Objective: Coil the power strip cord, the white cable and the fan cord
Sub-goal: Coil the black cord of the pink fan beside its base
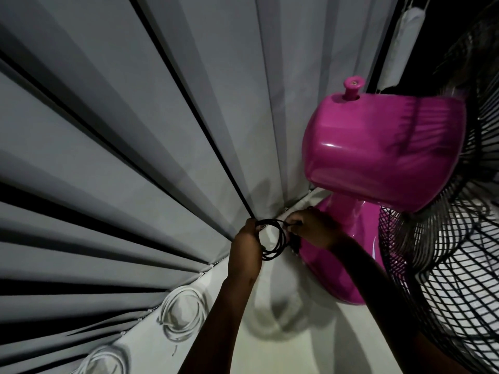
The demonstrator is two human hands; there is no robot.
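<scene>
A pink fan (pixel 383 152) with a black grille (pixel 445 252) stands on a pale floor (pixel 297 346) at the right, by the curtain. Its black cord (pixel 275 238) is looped into a small coil just left of the fan's base (pixel 348 255). My left hand (pixel 247 245) grips the left side of that coil. My right hand (pixel 310 228) pinches the cord at the coil's upper right, next to the base. A coiled white cable (pixel 183 311) lies on the floor at lower left. Another white coil (pixel 102 360) lies nearer the bottom edge.
A grey pleated curtain (pixel 135 130) fills the left and the top of the view and reaches down to the floor. A white bar-shaped thing (pixel 399 44) hangs at the upper right against a dark gap. The fan's grille crowds the right side.
</scene>
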